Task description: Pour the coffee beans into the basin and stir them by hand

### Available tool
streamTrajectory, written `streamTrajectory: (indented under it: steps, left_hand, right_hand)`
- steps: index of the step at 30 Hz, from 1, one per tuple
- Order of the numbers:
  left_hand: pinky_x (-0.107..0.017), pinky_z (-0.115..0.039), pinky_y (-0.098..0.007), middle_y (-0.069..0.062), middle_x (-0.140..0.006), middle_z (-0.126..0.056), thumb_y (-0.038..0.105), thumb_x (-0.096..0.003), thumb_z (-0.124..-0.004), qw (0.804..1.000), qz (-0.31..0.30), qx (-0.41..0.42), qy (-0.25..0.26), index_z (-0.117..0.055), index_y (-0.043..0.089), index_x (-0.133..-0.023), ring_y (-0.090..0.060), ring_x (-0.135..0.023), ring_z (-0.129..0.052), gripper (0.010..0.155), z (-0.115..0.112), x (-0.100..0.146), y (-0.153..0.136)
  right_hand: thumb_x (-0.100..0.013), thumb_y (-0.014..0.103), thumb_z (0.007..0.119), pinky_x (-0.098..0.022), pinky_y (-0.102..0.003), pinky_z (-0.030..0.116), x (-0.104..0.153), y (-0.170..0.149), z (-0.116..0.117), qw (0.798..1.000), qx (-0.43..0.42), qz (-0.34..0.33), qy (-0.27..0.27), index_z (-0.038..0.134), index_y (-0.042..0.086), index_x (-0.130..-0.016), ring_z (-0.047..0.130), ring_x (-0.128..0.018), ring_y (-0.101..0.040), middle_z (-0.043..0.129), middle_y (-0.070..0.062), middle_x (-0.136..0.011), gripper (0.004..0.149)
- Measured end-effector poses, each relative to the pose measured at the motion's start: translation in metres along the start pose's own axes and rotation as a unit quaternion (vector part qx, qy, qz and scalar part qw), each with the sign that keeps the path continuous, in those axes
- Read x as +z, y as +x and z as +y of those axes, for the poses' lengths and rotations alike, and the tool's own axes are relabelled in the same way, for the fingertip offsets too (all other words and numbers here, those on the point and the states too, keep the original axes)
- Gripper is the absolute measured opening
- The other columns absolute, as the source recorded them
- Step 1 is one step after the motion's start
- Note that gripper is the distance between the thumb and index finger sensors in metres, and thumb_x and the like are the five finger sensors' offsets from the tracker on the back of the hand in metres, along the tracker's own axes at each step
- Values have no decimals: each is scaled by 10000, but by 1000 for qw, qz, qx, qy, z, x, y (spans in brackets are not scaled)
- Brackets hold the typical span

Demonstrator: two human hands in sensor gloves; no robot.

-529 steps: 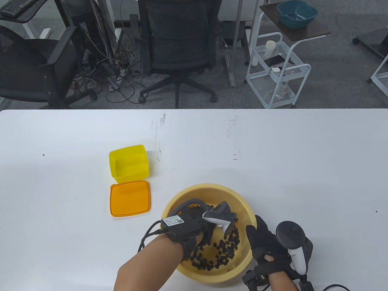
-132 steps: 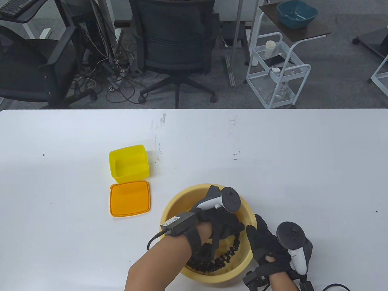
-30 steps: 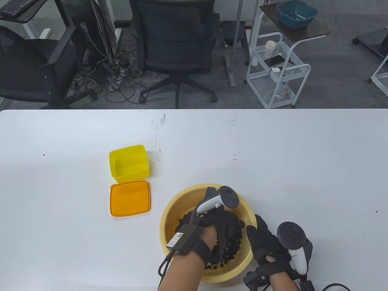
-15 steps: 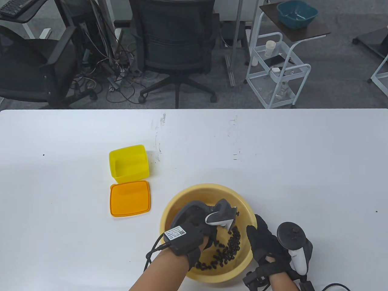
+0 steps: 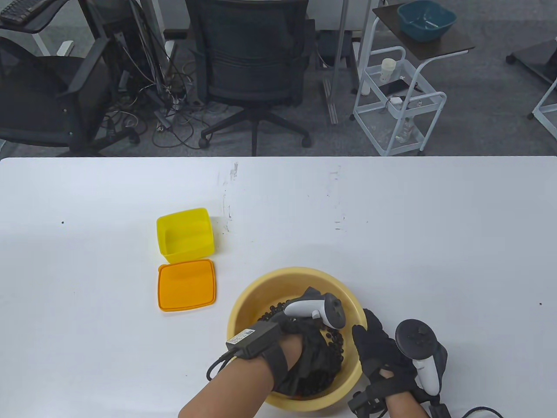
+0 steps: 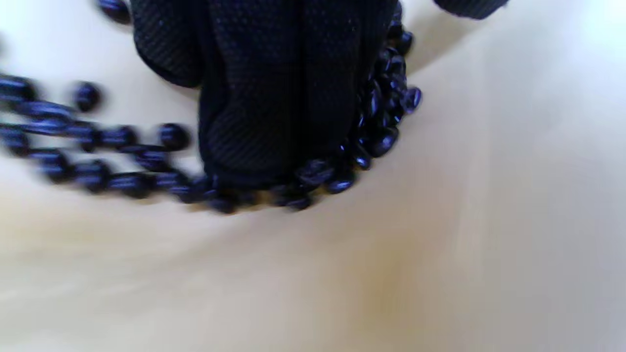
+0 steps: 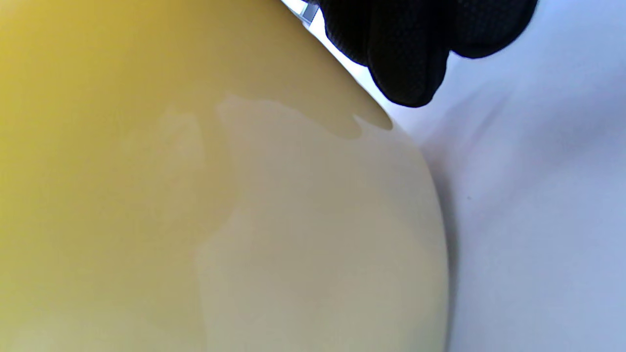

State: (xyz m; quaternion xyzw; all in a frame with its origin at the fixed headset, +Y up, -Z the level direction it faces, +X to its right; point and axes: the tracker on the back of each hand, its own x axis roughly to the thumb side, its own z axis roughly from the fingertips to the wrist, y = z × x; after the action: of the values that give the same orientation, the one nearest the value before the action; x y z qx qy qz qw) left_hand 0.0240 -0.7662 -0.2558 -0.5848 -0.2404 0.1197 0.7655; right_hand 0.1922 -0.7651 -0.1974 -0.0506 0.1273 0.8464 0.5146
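Note:
The yellow basin [image 5: 257,291] stands near the table's front edge with dark coffee beans [image 5: 273,311] inside. My left hand [image 5: 314,359] is down in the basin's near right part, palm on the beans. In the left wrist view its gloved fingers [image 6: 274,98] lie flat on the basin floor [image 6: 440,254] and push a ridge of beans [image 6: 376,142] ahead of them. My right hand [image 5: 373,346] rests against the basin's outer right wall, fingers straight. The right wrist view shows its fingertips [image 7: 406,63] at the basin wall [image 7: 195,195].
An empty yellow box [image 5: 185,235] stands left of the basin, with its orange lid [image 5: 187,285] lying flat just in front of it. The white table [image 5: 435,244] stretches out to the right and behind. Chairs and a cart stand beyond the far edge.
My left hand has swept from the basin's left side round to its near right, dragging the beans along. The right hand has stayed at the basin's wall.

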Motion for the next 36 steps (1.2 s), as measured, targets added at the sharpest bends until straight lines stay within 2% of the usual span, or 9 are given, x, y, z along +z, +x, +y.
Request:
streamTrajectory:
  steps: [3,5,9,13,16,24,30,33,36]
  left_hand:
    - [-708,-661,-433,-91,-808,-902,494,-571,-553,993,-25,15,111,-603,-18,-938,-226,-679,-1021,631,9,3,7]
    - [-738,-622,-421,-73,-833,-884,490,-562,-571,980,-18,-32,197,-575,20,-979,-201,-693,-1008,628,14,7,13]
    - [-758,-575,-440,-61,-864,-839,487,-560,-573,958,20,-125,258,-543,48,-995,-193,-670,-968,619,12,9,22]
    - [-758,-544,-480,-118,-924,-783,483,-548,-591,918,78,-257,291,-531,85,-1026,-278,-746,-912,624,7,9,32]
    - [-752,-545,-509,-159,-960,-750,483,-535,-611,887,128,-337,288,-557,117,-1045,-329,-790,-895,631,8,10,30]
    - [-751,-516,-555,-238,-956,-761,509,-523,-598,880,283,-314,217,-567,50,-1044,-407,-838,-898,694,25,16,4]
    - [-704,-642,-499,-273,-781,-926,514,-522,-566,875,360,-316,70,-710,-71,-931,-348,-589,-1059,728,19,15,-13]
    - [-686,-665,-528,-283,-673,-1025,508,-505,-599,890,346,-294,38,-858,-75,-837,-380,-477,-1108,718,18,13,-13]
    - [-656,-713,-511,-258,-576,-1090,516,-489,-621,942,263,-207,-23,-946,-67,-720,-385,-405,-1141,707,11,6,-17]
  right_hand:
    - [-533,416,507,-578,-593,596,0,0,0,1000,0,1,0,294,2,-1001,784,-777,-474,558,-266,-936,661]
    - [-534,417,505,-578,-592,597,0,0,0,1000,-2,1,1,291,1,-1001,785,-777,-471,557,-265,-936,660]
    - [-533,413,507,-579,-592,597,0,0,0,1000,-1,-1,0,292,-3,-998,784,-778,-471,559,-265,-934,660]
    - [-533,412,506,-581,-592,594,0,-1,0,1000,-7,-2,3,289,-4,-998,780,-782,-471,555,-265,-935,661]
    - [-531,414,507,-581,-592,594,0,-1,0,1000,-6,-1,1,289,-3,-997,781,-781,-469,557,-263,-934,662]
    - [-534,410,508,-593,-602,569,0,-1,0,1000,-6,-2,-1,288,-4,-998,751,-803,-481,540,-266,-942,660]
    - [-534,409,507,-596,-606,560,0,-1,0,1000,-6,-4,0,286,-4,-999,741,-809,-485,535,-268,-944,660]
    - [-534,408,507,-598,-608,556,0,-1,0,1000,-6,-3,0,285,-3,-999,737,-812,-485,532,-268,-945,659]
    - [-534,410,507,-598,-609,556,0,-1,0,1000,-6,-3,1,285,-3,-999,738,-811,-487,533,-267,-946,660]
